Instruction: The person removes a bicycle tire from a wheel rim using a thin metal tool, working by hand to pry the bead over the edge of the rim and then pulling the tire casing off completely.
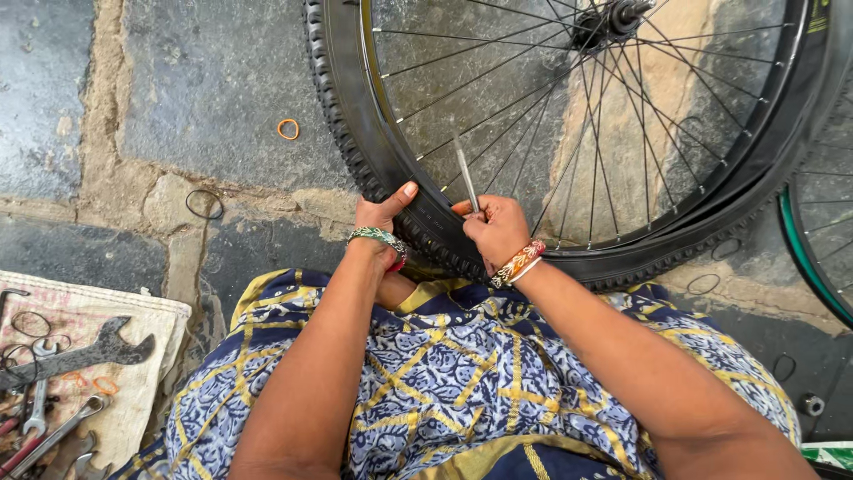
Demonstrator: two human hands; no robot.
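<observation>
Overhead, the person is sitting on a stone floor [213, 80] with one bicycle wheel [569, 133] lying flat in front of the knees, its black knobby tyre [355, 151] on the rim, thin spokes running to one hub [613, 16] at the top edge. Left hand [380, 213] is gripping the tyre's near edge, thumb up on the sidewall, fingers curled under it out of sight. Right hand [496, 227] is closing in a fist around one thin metal lever [466, 173], the tip poking up at the rim just beside the left thumb. Both wrists are wearing bangles: green ones [380, 237] on the left, red and orange ones [520, 262] on the right. A second wheel [813, 231] with a green-edged rim is showing partly at the right edge, touching or overlapping the first, cannot tell which. One orange rubber ring [288, 129] and one dark ring [204, 204] are lying on the floor to the left, well apart from the hands. At lower left, one pale cloth [142, 391] is carrying one big dark adjustable wrench [80, 356], at least three smaller silver spanners [53, 431] and a few more rings. Blue patterned fabric [444, 373] with yellow lines is covering the lap. A small yellow-green label [818, 16] is sitting on the tyre at top right, too small to make out.
</observation>
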